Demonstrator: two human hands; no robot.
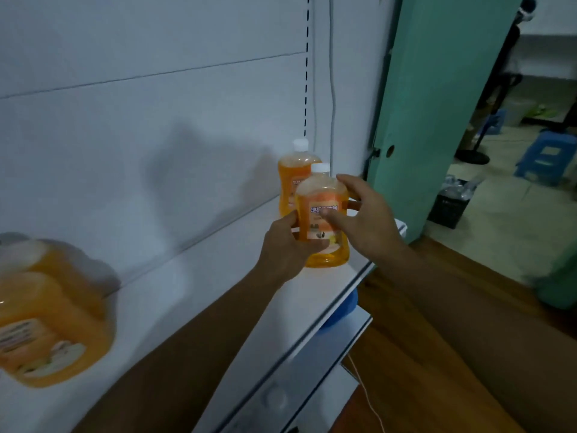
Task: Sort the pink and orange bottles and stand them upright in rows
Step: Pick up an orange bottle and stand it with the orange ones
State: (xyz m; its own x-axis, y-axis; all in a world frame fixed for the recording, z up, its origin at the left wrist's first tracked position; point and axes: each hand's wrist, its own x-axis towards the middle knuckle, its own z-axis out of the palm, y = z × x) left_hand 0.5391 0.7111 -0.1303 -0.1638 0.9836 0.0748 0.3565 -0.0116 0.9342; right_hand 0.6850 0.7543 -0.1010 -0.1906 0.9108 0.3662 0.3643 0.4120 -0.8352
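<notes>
An orange bottle (324, 195) with a white cap stands upright near the right end of the white shelf (199, 295). My left hand (287, 245) grips its lower left side. My right hand (365, 214) holds its right side, thumb lying across the label. Right behind it a second orange bottle (292, 170) stands upright against the back panel. At the far left, two more orange bottles (46, 317) appear blurred at the shelf's left part. No pink bottle is in view.
The shelf's front edge (312, 335) runs diagonally, with a lower shelf and a blue object (343, 307) beneath it. A green door (437, 104) stands to the right. Wooden floor lies below; blue stools (546, 157) and a black bin (449, 204) sit in the room beyond.
</notes>
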